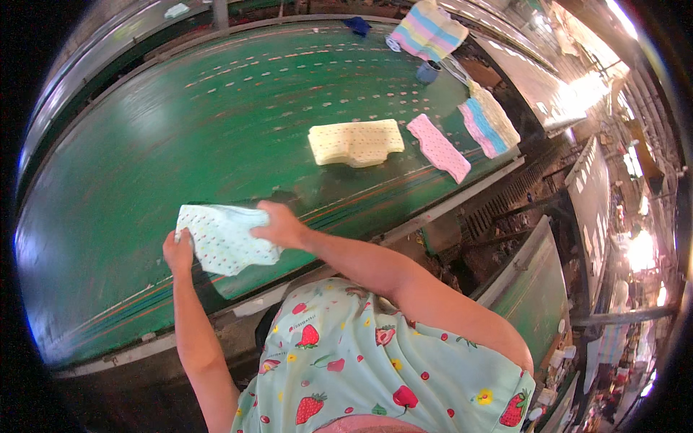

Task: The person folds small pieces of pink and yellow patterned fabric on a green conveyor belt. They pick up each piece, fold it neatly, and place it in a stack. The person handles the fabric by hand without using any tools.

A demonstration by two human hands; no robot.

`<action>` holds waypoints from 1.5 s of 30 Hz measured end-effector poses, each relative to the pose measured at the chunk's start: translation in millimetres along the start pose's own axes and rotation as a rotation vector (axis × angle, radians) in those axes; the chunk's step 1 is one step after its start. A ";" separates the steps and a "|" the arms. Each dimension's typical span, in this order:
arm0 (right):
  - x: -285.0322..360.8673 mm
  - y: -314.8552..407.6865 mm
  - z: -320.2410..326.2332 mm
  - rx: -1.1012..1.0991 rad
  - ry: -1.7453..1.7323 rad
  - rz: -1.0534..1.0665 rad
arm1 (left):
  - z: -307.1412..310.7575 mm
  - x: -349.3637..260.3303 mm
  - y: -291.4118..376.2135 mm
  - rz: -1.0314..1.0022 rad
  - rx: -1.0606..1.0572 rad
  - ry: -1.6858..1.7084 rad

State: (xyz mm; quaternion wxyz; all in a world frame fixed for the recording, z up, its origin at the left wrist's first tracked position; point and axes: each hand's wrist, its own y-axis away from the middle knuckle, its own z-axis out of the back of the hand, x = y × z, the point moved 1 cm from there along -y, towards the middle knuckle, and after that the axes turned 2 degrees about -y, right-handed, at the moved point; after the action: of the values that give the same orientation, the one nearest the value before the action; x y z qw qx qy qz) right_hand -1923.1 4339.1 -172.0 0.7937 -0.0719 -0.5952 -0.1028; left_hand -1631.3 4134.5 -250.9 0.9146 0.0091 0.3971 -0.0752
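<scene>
Between my two hands is a stack of pale mint fabric pieces (pixel 230 241) printed with small coloured dots. My left hand (pixel 178 251) grips its left edge, thumb on top. At the upper right corner, my right hand (pixel 279 224) pinches the stack with the fingers partly hidden behind it. The fabric is held over the near side of a long green printing table (pixel 146 178). To the right, a stack of pale yellow dotted fabric pieces (pixel 357 142) lies on the table, with a narrower pink dotted stack (pixel 438 149) beside it.
Striped pastel cloth (pixel 430 30) lies at the far right corner, near a blue-grey cup (pixel 428 72) and a dark blue rag (pixel 357 25). Another striped cloth (pixel 490 122) rests by the right end. The table's near edge (pixel 455 197) runs in front of me; more tables (pixel 533 287) stand right.
</scene>
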 end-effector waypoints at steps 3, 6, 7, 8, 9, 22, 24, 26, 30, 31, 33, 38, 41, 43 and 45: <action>45.5 5.3 -18.4 -0.069 -0.146 0.063 | -2.5 -5.7 -8.4 0.102 0.032 0.086; 100.9 11.5 -19.6 -0.140 -0.249 0.269 | -4.2 -34.1 -2.5 0.163 0.201 0.467; 119.4 16.3 -17.1 -0.149 -0.315 0.328 | -6.3 -48.3 10.9 0.177 0.274 0.640; 135.6 18.6 -10.6 -0.149 -0.393 0.387 | -11.5 -66.0 27.4 0.183 0.417 0.888; 148.0 21.8 0.4 -0.116 -0.407 0.367 | -18.4 -85.8 48.5 0.208 0.593 1.119; 131.3 122.2 286.0 -0.030 -0.615 0.292 | -171.7 -336.2 216.9 0.201 0.910 1.555; 108.5 132.7 327.3 -0.081 -0.687 0.266 | -193.7 -352.9 227.4 0.247 0.888 1.515; 83.6 144.2 366.7 -0.143 -0.669 0.186 | -206.9 -364.7 240.4 0.383 0.874 1.473; 39.0 160.7 426.3 -0.278 -0.715 0.038 | -214.8 -391.4 246.0 0.300 0.711 1.071; 26.0 166.7 435.8 -0.305 -0.789 0.025 | -214.3 -396.4 244.7 0.357 0.615 1.055; -5.0 171.2 450.3 -0.364 -0.946 -0.030 | -211.2 -403.9 236.8 0.384 0.493 1.044; -79.9 175.9 451.3 -0.380 -0.691 -0.195 | -207.2 -397.7 207.3 0.263 0.517 1.019; -109.1 179.3 449.2 -0.372 -0.571 -0.258 | -228.2 -384.0 200.1 0.267 0.660 1.005; -124.5 176.1 451.6 -0.358 -0.441 -0.266 | -240.7 -369.2 200.7 0.385 0.673 0.914; -142.5 162.9 457.6 -0.283 -0.127 -0.352 | -257.2 -353.9 202.2 0.472 0.669 0.836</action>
State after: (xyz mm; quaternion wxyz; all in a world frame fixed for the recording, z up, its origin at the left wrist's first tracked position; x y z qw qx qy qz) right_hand -2346.7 4616.1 -178.7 0.7067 -0.0838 -0.6268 -0.3173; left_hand -2026.9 4400.1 -178.0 0.6197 0.4144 0.6662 0.0193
